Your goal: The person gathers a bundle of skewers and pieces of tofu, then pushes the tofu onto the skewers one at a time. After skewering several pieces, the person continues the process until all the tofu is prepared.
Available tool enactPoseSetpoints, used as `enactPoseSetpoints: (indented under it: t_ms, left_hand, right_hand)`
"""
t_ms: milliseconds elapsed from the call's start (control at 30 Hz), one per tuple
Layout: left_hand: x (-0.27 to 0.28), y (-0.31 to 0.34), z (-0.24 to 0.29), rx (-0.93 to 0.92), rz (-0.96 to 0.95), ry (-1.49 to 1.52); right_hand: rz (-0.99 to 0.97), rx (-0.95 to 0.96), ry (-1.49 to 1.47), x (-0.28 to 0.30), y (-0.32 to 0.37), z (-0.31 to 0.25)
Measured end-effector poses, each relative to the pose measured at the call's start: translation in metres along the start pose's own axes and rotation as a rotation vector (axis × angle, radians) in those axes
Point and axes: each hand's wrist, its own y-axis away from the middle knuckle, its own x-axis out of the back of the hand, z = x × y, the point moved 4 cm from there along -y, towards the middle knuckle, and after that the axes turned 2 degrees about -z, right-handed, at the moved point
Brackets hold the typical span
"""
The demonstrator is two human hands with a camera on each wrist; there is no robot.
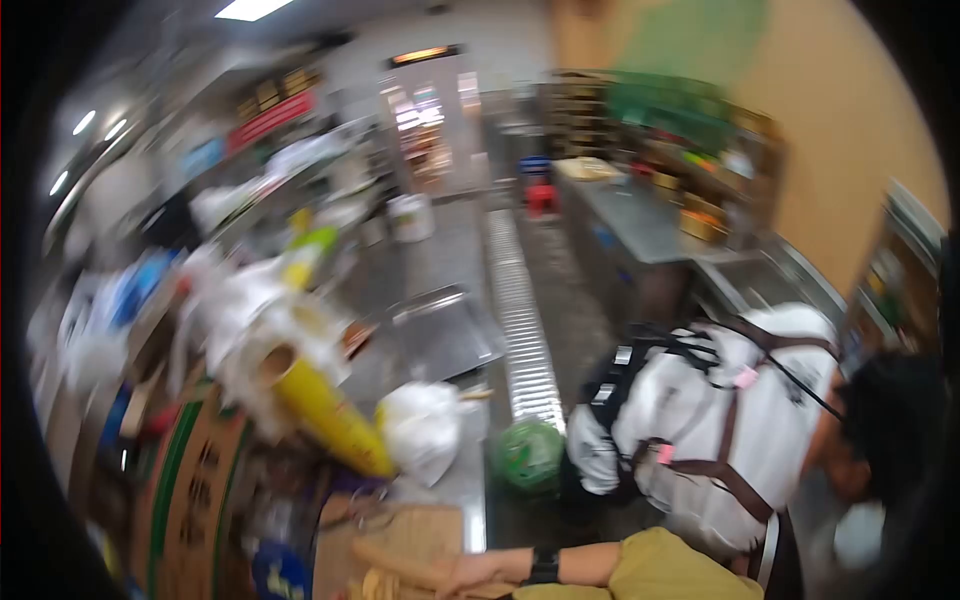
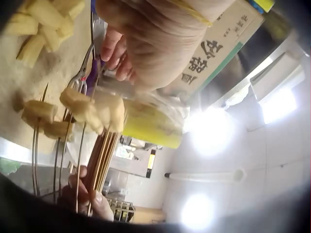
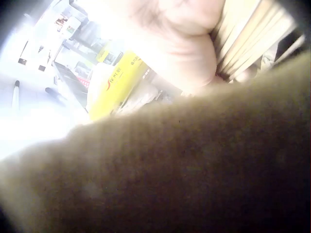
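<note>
My right hand [image 1: 468,575] is low in the head view, over a wooden cutting board [image 1: 435,525]. In the left wrist view its fingers [image 2: 97,201] grip a bundle of thin wooden skewers [image 2: 104,158]. Pale yellow food chunks [image 2: 77,104] are on the skewer tips, some on separate skewers beside the bundle. My left hand [image 2: 160,41] is above these chunks, fingers loosely curled with nothing visible in them. More loose chunks [image 2: 43,22] lie on the board. Scissors [image 2: 80,77] lie behind the skewered chunks. In the right wrist view a sleeve [image 3: 170,165] covers much of the frame.
Beyond the board are a white plastic bag [image 1: 420,430], a yellow roll [image 1: 335,415] and a metal tray [image 1: 445,330]. A cardboard box [image 1: 195,500] stands left. At right, a person in a white top [image 1: 700,420] bends close by, near a green bundle [image 1: 530,455].
</note>
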Motion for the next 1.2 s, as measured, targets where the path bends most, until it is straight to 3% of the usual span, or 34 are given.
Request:
enactPoseSetpoints:
  t_ms: [33, 67, 100, 133, 167, 233, 300, 367, 533, 633, 733, 867, 967, 1000, 1100, 1200]
  left_hand:
    - [0.006, 0.011, 0.021, 0.238, 0.048, 0.188]
    - [0.007, 0.016, -0.041, 0.105, 0.159, 0.258]
    - [0.007, 0.022, -0.102, -0.035, 0.257, 0.316]
    - [0.02, 0.028, -0.1, 0.156, 0.272, 0.463]
    - [0.021, 0.034, -0.105, 0.197, 0.319, 0.382]
    - [0.03, 0.053, -0.114, 0.231, 0.425, 0.39]
    - [0.04, 0.068, -0.133, 0.264, 0.514, 0.325]
    - [0.048, 0.079, -0.15, 0.302, 0.555, 0.204]
    - [0.06, 0.076, -0.136, 0.357, 0.534, -0.223]
    - [0.062, 0.061, -0.132, 0.379, 0.512, -0.288]
    - [0.06, 0.037, -0.143, 0.241, 0.421, -0.203]
    - [0.053, 0.013, -0.18, 0.29, 0.243, -0.228]
    - [0.046, 0.008, -0.217, 0.321, 0.184, 0.029]
    - [0.054, 0.006, -0.199, 0.288, 0.207, -0.042]
    - [0.053, 0.006, -0.175, 0.361, 0.331, 0.539]
    - [0.04, 0.002, -0.106, 0.389, 0.278, 1.13]
  right_hand:
    - [-0.014, -0.017, -0.018, 0.0, 0.004, -0.006]
    - [-0.056, -0.018, -0.044, -0.002, 0.008, -0.015]
    - [-0.002, 0.107, -0.028, -0.001, 0.007, -0.015]
    - [0.018, 0.028, 0.04, -0.008, 0.018, -0.035]
    - [0.038, -0.04, 0.148, -0.004, 0.018, -0.06]
    - [0.02, -0.071, 0.015, -0.019, 0.02, -0.075]
    - [0.106, -0.09, 0.112, -0.031, 0.016, -0.082]
    - [0.073, -0.13, 0.133, -0.032, 0.01, -0.068]
    - [0.099, -0.138, 0.156, -0.011, 0.004, -0.068]
    - [0.099, -0.135, 0.162, -0.005, -0.004, -0.068]
    - [0.043, -0.147, 0.25, -0.009, -0.02, -0.07]
    - [-0.03, -0.202, 0.301, -0.024, -0.033, -0.071]
    - [0.01, -0.262, 0.115, -0.024, -0.032, -0.066]
    - [0.015, -0.25, 0.073, -0.026, -0.032, -0.067]
    - [-0.007, -0.238, 0.082, -0.019, -0.032, -0.059]
    - [-0.038, -0.216, 0.055, -0.024, -0.033, -0.06]
